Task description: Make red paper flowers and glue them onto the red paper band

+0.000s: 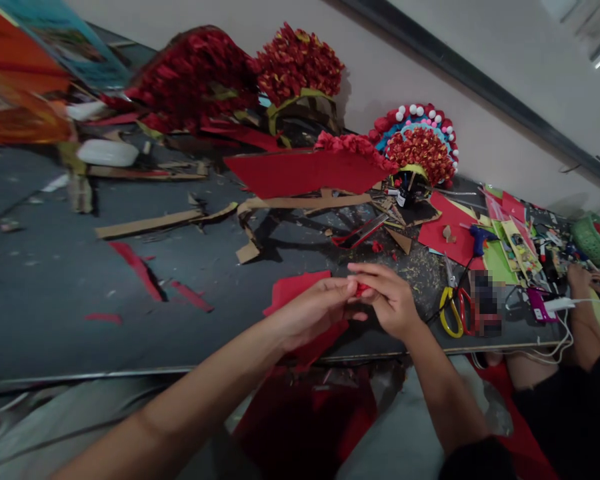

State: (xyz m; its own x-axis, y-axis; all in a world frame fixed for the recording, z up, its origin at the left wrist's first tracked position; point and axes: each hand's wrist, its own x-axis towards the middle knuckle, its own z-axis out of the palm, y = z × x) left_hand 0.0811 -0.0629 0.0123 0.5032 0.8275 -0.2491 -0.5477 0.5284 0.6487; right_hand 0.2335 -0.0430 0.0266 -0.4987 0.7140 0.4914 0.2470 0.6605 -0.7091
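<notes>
Both hands meet above the near edge of the dark table, fingertips together around a small crumpled red piece [361,289]. My left hand [315,310] pinches it from the left, thumb on top. My right hand [391,301] closes on it from the right, its fingers partly covering it. The piece's full shape is hidden, and whether it is paper or cloth I cannot tell. Below my left hand lies a red sheet [295,288] near the table edge. Just right of my right hand rest scissors with yellow and red handles [450,313].
Cardboard strips [305,203], red scraps [137,270] and a large red panel [285,175] lie beyond. Red ruffled pieces [300,63] and a decorated headdress [420,147] stand against the wall. At right are a blue glue gun [481,238], a green basket [596,239] and another person's hands [583,280].
</notes>
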